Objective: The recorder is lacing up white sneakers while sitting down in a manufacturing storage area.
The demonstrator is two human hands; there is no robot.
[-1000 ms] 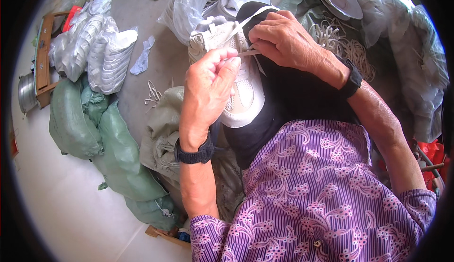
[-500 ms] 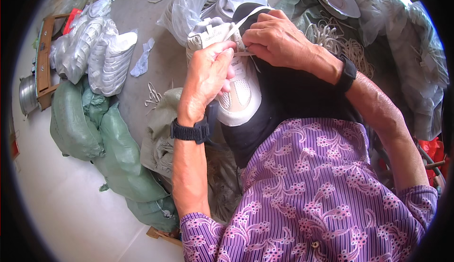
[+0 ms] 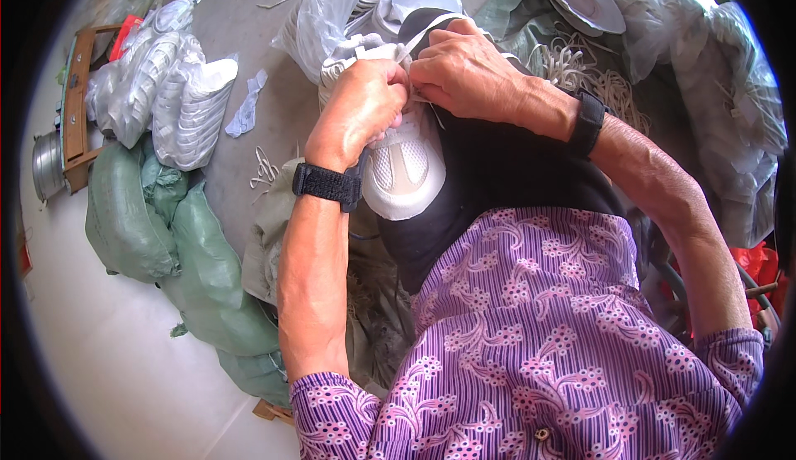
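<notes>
Grey floor (image 3: 240, 20) has a crumpled pale scrap (image 3: 245, 107), some loose laces (image 3: 265, 167) and stuffed green sacks (image 3: 220, 294) on it.

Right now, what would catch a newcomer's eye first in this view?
The purple flowered shirt fills the lower right. Above it, near top centre, the left hand and right hand come together over a white shoe, pinching its lace. Then come the bulging green sacks at left, below white stacks in clear plastic.
</notes>
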